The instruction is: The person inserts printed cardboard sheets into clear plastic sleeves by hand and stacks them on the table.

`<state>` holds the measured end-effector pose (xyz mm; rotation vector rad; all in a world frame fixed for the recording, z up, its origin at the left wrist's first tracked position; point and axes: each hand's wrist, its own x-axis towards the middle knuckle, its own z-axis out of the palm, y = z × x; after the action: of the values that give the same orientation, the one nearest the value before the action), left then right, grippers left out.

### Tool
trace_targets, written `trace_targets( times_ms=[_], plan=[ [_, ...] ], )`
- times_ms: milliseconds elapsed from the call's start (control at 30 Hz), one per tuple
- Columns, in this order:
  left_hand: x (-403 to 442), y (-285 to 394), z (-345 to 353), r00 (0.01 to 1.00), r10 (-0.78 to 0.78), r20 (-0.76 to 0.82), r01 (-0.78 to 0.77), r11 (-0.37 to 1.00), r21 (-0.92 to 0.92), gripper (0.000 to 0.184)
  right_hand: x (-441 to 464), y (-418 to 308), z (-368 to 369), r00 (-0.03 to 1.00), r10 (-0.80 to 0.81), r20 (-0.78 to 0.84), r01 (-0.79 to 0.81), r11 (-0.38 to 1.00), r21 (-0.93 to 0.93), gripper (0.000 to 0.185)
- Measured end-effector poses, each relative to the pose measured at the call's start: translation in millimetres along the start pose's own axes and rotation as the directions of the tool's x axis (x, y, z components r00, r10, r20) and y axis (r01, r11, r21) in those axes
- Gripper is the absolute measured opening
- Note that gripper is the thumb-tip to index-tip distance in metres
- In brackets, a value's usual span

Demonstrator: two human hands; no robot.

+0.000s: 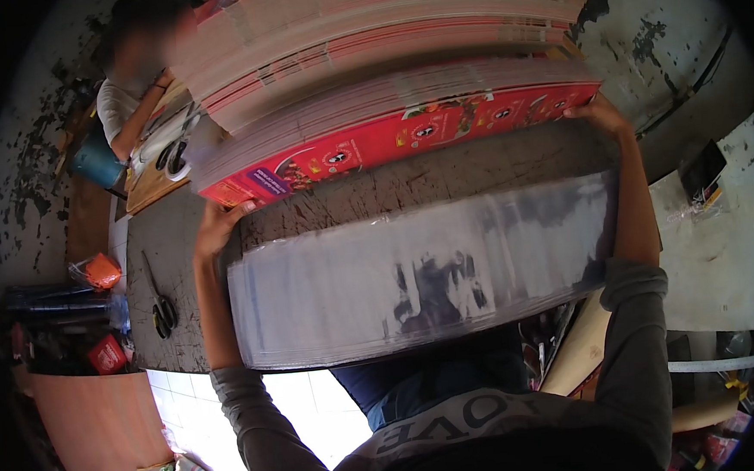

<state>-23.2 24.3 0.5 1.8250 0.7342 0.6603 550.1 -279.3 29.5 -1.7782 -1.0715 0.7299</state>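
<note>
A long stack of red printed sheets [372, 147] lies across the dark work table [189, 234], with my left hand [217, 228] at its near left corner and my right hand [603, 116] at its right end. The fingers of both hands are closed on the stack's edges. Behind it rise taller stacks of pale and red sheets [298, 76]. Nearer to me, between my forearms, lies a wide pile of clear, shiny plastic sheets [337, 290].
Black-handled scissors [164, 313] lie on the table's left part. Another person [132, 112] sits at the upper left beside a wooden board [154, 184] with more scissors. A teal bucket [96, 158] stands near them. An orange bundle [101, 271] is at the left.
</note>
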Motion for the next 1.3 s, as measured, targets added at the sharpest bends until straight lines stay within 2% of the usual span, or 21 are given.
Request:
trace_targets(
  times_ms=[100,167,200,233,267,300,333,367,400,467,500,567,600,700,767,900,967,1000,1067,1167,1300],
  plan=[
    [-1,-4,1,0.997,0.051,-0.056,-0.052,0.999,-0.010,0.038,2,-3,2,1.000,-0.020,0.008,0.020,0.999,-0.035,0.068],
    [-1,-2,-5,0.989,0.091,-0.115,-0.092,0.996,0.003,0.037,1,-5,5,0.987,-0.144,-0.064,0.146,0.989,0.022,0.066],
    [1,3,-13,0.988,-0.088,-0.128,0.104,0.987,0.120,0.041,0,-12,9,0.987,-0.147,-0.061,0.149,0.989,0.021,0.066],
    [2,5,-18,0.951,-0.266,-0.159,0.298,0.926,0.231,0.045,-3,-20,12,0.994,-0.102,-0.039,0.105,0.989,0.108,0.066],
    [2,3,-19,0.949,-0.270,-0.160,0.302,0.925,0.232,0.045,-5,-27,14,0.998,-0.056,-0.014,0.058,0.979,0.196,0.066],
    [3,-3,-20,0.960,-0.217,-0.175,0.229,0.972,0.054,0.050,-5,-29,14,0.998,-0.055,-0.012,0.056,0.978,0.200,0.066],
    [3,-8,-21,0.965,-0.165,-0.202,0.142,0.982,-0.124,0.055,-3,-31,14,0.999,0.028,0.030,-0.033,0.981,0.189,0.065],
    [2,-12,-26,0.941,-0.223,-0.256,0.204,0.974,-0.098,0.061,-1,-32,14,0.991,0.109,0.072,-0.121,0.977,0.175,0.065],
    [-2,-6,-26,0.939,-0.226,-0.258,0.208,0.973,-0.097,0.061,1,-34,15,0.991,0.110,0.076,-0.122,0.977,0.176,0.065],
    [-11,20,-27,0.891,-0.419,-0.174,0.413,0.908,-0.074,0.067,2,-35,16,0.936,0.291,0.197,-0.307,0.950,0.055,0.064],
    [-12,26,-31,0.889,-0.424,-0.173,0.417,0.906,-0.075,0.067,1,-40,18,0.934,0.295,0.200,-0.311,0.949,0.055,0.064],
    [-13,30,-42,0.848,-0.516,-0.122,0.530,0.835,0.150,0.071,-3,-48,23,0.898,0.378,0.226,-0.365,0.926,-0.102,0.059],
    [-12,23,-46,0.846,-0.519,-0.121,0.532,0.834,0.146,0.071,-3,-49,23,0.883,0.407,0.233,-0.379,0.912,-0.156,0.057],
    [-12,15,-47,0.897,-0.440,-0.053,0.443,0.889,0.114,0.068,4,-39,17,0.858,0.402,0.318,-0.377,0.915,-0.140,0.057],
    [-15,33,-35,0.894,-0.397,-0.207,0.409,0.912,0.017,0.059,7,-29,14,0.867,0.422,0.265,-0.367,0.900,-0.236,0.050],
    [-14,26,-32,0.890,-0.350,-0.290,0.339,0.937,-0.091,0.049,1,-32,18,0.864,0.485,0.133,-0.420,0.842,-0.339,0.051],
    [-12,20,-38,0.893,-0.351,-0.282,0.338,0.936,-0.096,0.046,-2,-40,23,0.856,0.435,0.278,-0.392,0.898,-0.200,0.057],
    [-14,18,-40,0.894,-0.349,-0.281,0.335,0.937,-0.095,0.046,-2,-44,27,0.857,0.435,0.276,-0.391,0.898,-0.199,0.057],
    [-13,14,-41,0.908,-0.328,-0.262,0.258,0.928,-0.268,0.045,-4,-48,30,0.870,0.426,0.247,-0.393,0.903,-0.173,0.065],
    [-14,28,-30,0.906,-0.331,-0.263,0.252,0.923,-0.292,0.047,7,-41,25,0.820,0.531,0.215,-0.489,0.844,-0.220,0.082],
    [-14,6,-44,0.920,-0.318,-0.230,0.226,0.909,-0.350,0.050,7,-44,28,0.829,0.509,0.232,-0.490,0.861,-0.140,0.092]
  ],
)
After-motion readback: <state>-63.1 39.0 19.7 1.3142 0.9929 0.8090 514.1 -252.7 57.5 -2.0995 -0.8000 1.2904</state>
